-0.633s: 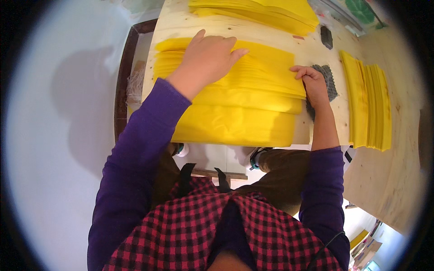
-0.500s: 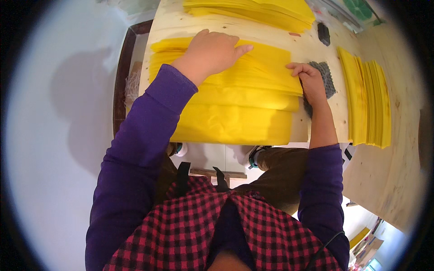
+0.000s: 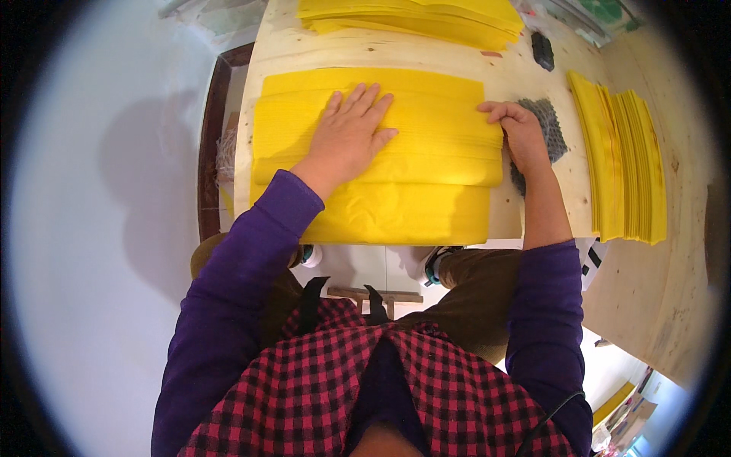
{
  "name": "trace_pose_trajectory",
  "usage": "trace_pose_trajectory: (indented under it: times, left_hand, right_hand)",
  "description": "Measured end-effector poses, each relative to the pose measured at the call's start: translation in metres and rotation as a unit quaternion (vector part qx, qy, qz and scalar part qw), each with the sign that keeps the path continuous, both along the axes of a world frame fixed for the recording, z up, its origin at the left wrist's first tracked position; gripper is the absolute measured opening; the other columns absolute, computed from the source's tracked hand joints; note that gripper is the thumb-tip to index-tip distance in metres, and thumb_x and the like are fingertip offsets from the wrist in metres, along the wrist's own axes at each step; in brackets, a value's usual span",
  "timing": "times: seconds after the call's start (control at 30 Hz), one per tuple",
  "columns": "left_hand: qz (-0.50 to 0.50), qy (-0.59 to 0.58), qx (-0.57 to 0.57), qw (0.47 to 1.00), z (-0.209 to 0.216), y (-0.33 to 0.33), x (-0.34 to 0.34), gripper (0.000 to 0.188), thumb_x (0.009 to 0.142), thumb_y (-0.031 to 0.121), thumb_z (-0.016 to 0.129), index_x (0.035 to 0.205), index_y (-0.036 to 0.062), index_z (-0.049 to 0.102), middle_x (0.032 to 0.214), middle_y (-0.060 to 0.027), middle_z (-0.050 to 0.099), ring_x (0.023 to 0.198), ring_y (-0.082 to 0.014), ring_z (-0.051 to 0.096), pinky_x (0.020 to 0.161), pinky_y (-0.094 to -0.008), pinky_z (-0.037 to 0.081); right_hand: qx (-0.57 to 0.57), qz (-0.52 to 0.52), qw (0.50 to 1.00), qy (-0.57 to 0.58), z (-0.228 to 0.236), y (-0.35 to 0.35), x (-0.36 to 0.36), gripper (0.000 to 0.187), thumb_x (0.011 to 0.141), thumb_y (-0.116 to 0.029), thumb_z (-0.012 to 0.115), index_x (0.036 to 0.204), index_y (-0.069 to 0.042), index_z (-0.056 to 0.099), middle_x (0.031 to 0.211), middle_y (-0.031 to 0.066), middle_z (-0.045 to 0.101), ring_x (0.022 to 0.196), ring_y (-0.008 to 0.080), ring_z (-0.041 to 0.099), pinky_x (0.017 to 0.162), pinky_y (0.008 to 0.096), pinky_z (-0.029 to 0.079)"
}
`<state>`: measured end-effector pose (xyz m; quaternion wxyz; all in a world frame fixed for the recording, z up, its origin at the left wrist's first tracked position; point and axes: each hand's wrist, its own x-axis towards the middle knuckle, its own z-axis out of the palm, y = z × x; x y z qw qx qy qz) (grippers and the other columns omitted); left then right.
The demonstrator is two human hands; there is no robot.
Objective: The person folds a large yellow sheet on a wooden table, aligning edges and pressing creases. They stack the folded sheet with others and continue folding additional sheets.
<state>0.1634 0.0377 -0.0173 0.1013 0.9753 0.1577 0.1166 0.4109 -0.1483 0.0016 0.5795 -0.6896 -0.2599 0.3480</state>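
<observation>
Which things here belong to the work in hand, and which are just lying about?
In hand:
layered thin yellow sheets, left hand flat on them, right hand at their right edge

Apparently lying about:
far yellow sheet stack
rightmost yellow sheet stack (both perhaps related)
dark grey textured pad
small black block

near stack of thin yellow sheets point(image 3: 434, 141): partly covered by bare left hand point(image 3: 352, 137) | far yellow stack point(image 3: 415, 19): cut off by top edge | dark grey bumpy pad point(image 3: 555, 133): partly behind bare right hand point(image 3: 524, 135) | lower-right clutter point(image 3: 628, 423): too small to tell
</observation>
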Motion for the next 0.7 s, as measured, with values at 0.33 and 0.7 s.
trace_pose_trajectory:
  times: [0.33, 0.7]
  left_hand:
    - [0.009, 0.003, 0.002, 1.000, 0.001, 0.001, -0.005, 0.055, 0.097, 0.043, 0.042, 0.143, 0.0132, 0.037, 0.151, -0.0109, 0.031, 0.141, -0.0274, 0.025, 0.115, -0.0488, 0.015]
    - [0.071, 0.002, -0.009, 0.997, 0.006, 0.008, -0.025, 0.055, 0.096, 0.041, 0.045, 0.140, 0.0088, 0.039, 0.149, -0.0135, 0.034, 0.139, -0.0289, 0.028, 0.113, -0.0502, 0.017]
  right_hand:
    - [-0.019, -0.038, 0.999, -0.004, 0.008, 0.004, -0.007, 0.014, 0.090, -0.008, 0.053, 0.094, -0.001, 0.065, 0.098, 0.0049, 0.066, 0.085, 0.0101, 0.057, 0.078, 0.0228, 0.045]
    - [-0.037, -0.018, 0.996, -0.080, 0.000, 0.003, -0.006, 0.016, 0.086, 0.001, 0.060, 0.102, -0.001, 0.066, 0.094, 0.0011, 0.065, 0.083, 0.0074, 0.058, 0.076, 0.0196, 0.046]
